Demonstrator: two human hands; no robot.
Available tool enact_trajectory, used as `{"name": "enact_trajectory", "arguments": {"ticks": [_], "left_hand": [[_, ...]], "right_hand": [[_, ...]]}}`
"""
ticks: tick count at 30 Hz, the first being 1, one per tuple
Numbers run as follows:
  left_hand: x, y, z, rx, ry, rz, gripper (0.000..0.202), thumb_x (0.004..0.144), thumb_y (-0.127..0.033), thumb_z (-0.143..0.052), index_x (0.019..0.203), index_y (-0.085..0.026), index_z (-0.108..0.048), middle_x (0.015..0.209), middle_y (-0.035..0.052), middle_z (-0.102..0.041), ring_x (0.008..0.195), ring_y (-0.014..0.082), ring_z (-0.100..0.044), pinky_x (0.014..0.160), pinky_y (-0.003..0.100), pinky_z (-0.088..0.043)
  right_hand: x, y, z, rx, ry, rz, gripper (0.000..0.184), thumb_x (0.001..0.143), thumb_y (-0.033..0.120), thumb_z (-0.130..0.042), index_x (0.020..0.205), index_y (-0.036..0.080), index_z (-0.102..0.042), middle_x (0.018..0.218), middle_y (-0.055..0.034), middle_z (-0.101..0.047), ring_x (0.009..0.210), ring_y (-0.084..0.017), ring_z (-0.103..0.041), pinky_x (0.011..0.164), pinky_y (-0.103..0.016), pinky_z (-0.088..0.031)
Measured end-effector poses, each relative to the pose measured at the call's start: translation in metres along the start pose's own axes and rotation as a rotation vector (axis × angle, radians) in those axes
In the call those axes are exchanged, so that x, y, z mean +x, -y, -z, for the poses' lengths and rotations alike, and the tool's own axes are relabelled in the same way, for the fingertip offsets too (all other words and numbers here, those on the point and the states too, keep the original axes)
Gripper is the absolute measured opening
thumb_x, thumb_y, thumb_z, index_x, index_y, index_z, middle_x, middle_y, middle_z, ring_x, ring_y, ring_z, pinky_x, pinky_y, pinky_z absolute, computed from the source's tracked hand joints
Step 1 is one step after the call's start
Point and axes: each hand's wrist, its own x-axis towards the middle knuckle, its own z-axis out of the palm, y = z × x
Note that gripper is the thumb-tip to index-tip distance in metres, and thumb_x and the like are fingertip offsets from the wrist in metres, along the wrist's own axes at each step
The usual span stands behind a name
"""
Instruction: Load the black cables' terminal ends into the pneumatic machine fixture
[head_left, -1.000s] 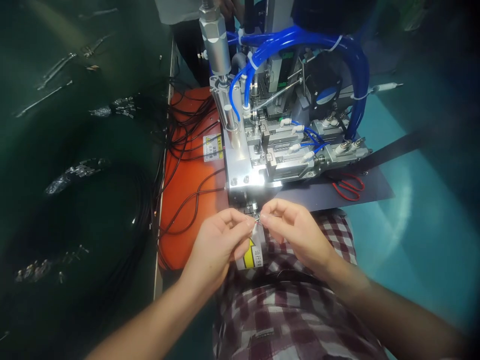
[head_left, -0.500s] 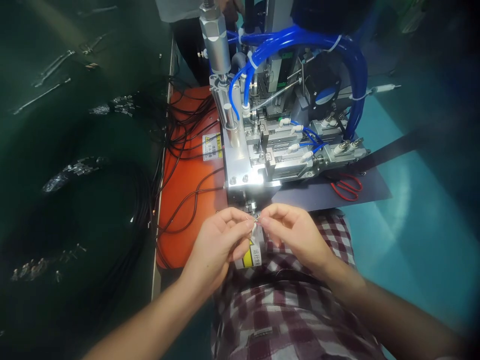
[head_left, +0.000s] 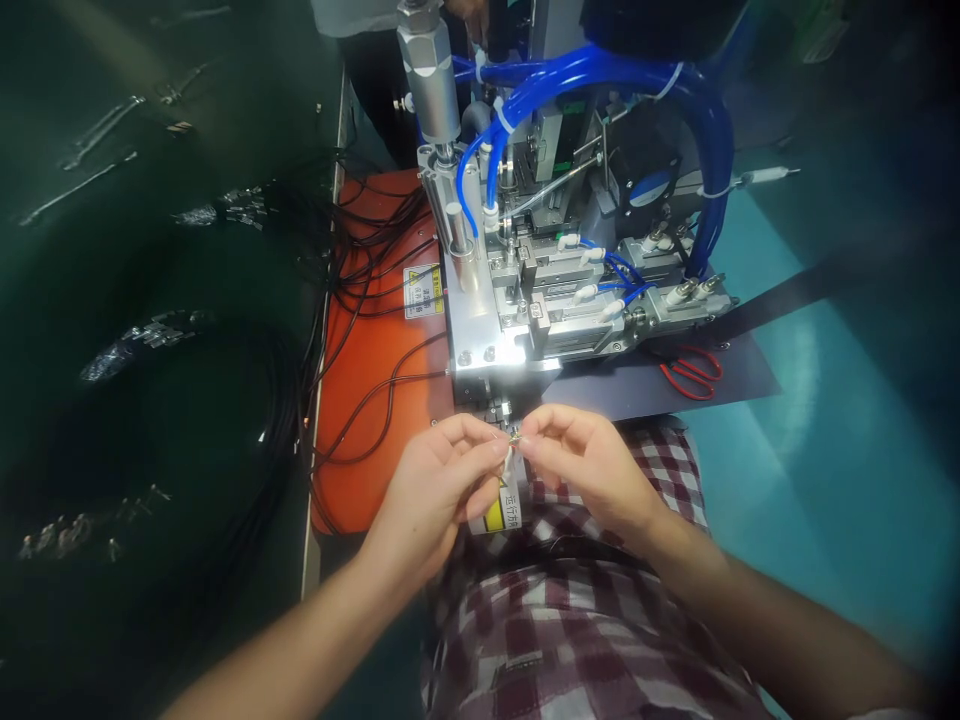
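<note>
1. Left hand [head_left: 435, 480], lower centre: thumb and forefinger pinched shut on a small metal connector [head_left: 514, 435]; the other fingers are curled under.
2. Right hand [head_left: 592, 465], just right of centre: same pinch, closed on the connector's other end. The fingertips of the two hands almost meet.
3. The connector sits mid-frame, just below the front edge of the machine [head_left: 480, 345] and above a yellow-and-white label [head_left: 504, 510]. Contact with the machine: cannot tell.
4. Left of the hands is an orange mat [head_left: 375, 420] with black cables [head_left: 360, 290] crossing it. Its left edge borders a dark bench with cable bundles [head_left: 150, 335].
5. Right of the hands a dark sheet [head_left: 637, 388] runs under the machine. Red scissors [head_left: 694, 370] lie on it near the machine's right front corner.
6. Beyond the sheet's edge is teal tabletop [head_left: 810, 450], the widest open room.
7. Blue hoses [head_left: 600, 75] arch over the machine, upper centre.
</note>
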Motion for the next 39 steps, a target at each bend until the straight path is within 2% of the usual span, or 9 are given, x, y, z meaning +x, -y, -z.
{"name": "enact_trajectory", "arguments": {"ticks": [9,13,17,25,32,39], "left_hand": [[0.0016,0.0011,0.0041,-0.018,0.061,0.002,0.016,0.078,-0.024,-0.068,0.073,-0.015,-0.055,0.047,-0.0077,-0.045,0.037,0.0020,-0.030,0.043,0.021,-0.016],[0.0028,0.0012,0.0053,-0.029,0.083,0.020,0.015,0.079,-0.023,-0.067,0.073,-0.014,-0.055,0.049,-0.0072,-0.046,0.036,0.0012,-0.030,0.042,0.021,-0.016],[0.0025,0.0019,0.0046,-0.039,0.086,0.025,0.014,0.079,-0.022,-0.067,0.073,-0.013,-0.056,0.052,-0.0066,-0.049,0.035,0.0001,-0.032,0.041,0.019,-0.018],[0.0004,0.0029,0.0031,-0.010,0.084,0.024,0.014,0.078,-0.021,-0.067,0.074,-0.013,-0.057,0.056,-0.0039,-0.056,0.034,-0.0005,-0.034,0.039,0.016,-0.021],[-0.0004,0.0023,0.0023,0.009,0.089,0.000,0.011,0.082,-0.021,-0.062,0.082,-0.014,-0.054,0.056,-0.0016,-0.060,0.034,0.0006,-0.035,0.038,0.015,-0.018],[-0.0012,0.0028,0.0030,0.065,0.117,-0.030,0.010,0.085,-0.021,-0.061,0.085,-0.015,-0.052,0.057,-0.0025,-0.060,0.035,-0.0002,-0.035,0.038,0.012,-0.024]], "right_hand": [[0.0029,-0.0014,0.0062,0.154,0.134,-0.118,0.024,0.074,0.036,-0.075,0.074,0.015,-0.064,0.052,0.0077,-0.047,0.045,-0.004,-0.034,0.045,-0.020,-0.027],[0.0032,-0.0023,0.0072,0.172,0.159,-0.125,0.022,0.075,0.034,-0.074,0.075,0.015,-0.063,0.049,0.0088,-0.044,0.044,-0.004,-0.032,0.045,-0.019,-0.025],[0.0036,-0.0052,0.0080,0.179,0.149,-0.105,0.022,0.074,0.032,-0.075,0.073,0.015,-0.063,0.050,0.0088,-0.044,0.044,-0.004,-0.033,0.044,-0.019,-0.024],[0.0040,-0.0072,0.0092,0.118,0.112,-0.094,0.024,0.067,0.030,-0.080,0.073,0.016,-0.062,0.056,0.0062,-0.055,0.044,-0.004,-0.041,0.042,-0.018,-0.029],[0.0025,-0.0075,0.0076,0.140,0.092,-0.086,0.021,0.069,0.029,-0.079,0.074,0.016,-0.064,0.059,0.0058,-0.057,0.045,-0.003,-0.043,0.044,-0.017,-0.032],[-0.0007,-0.0001,0.0067,0.077,0.075,-0.040,0.016,0.072,0.026,-0.076,0.073,0.014,-0.065,0.061,0.0050,-0.059,0.046,-0.004,-0.048,0.045,-0.017,-0.036]]}}
